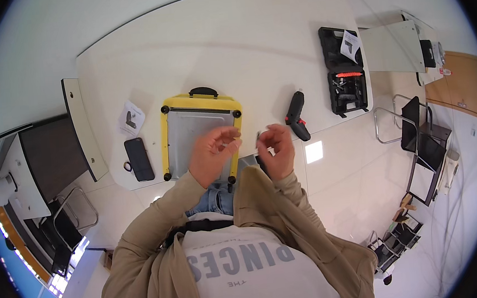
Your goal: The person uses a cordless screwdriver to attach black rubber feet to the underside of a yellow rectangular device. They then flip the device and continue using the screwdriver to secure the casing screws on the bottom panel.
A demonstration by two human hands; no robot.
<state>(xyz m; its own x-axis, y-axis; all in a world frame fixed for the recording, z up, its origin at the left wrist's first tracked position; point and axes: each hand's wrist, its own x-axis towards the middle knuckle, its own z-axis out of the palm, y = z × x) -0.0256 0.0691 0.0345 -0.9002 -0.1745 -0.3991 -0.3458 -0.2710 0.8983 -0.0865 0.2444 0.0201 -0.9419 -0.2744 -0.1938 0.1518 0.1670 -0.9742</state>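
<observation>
A yellow-framed case (pixel 237 110) with a grey inner panel, a black handle and black round corner pieces lies at the table's near edge. Over its lower right part hovers my left hand (pixel 211 155); the fingers are half bent, the thumb stands apart, and nothing shows between them. My right hand (pixel 278 152) is just right of the case, its fingers curled toward the thumb around something small and dark, too small to name. To the right of that hand a black cordless screwdriver (pixel 296 113) with red parts lies on the table.
Farther right sits an opened black tool case (pixel 332 94) with bits and a leaflet (pixel 349 45). On the left are a phone (pixel 139 159), a tape roll (pixel 127 166) and a printed sheet (pixel 130 119). The white table (pixel 209 56) ends near my body; chairs (pixel 410 124) stand beyond.
</observation>
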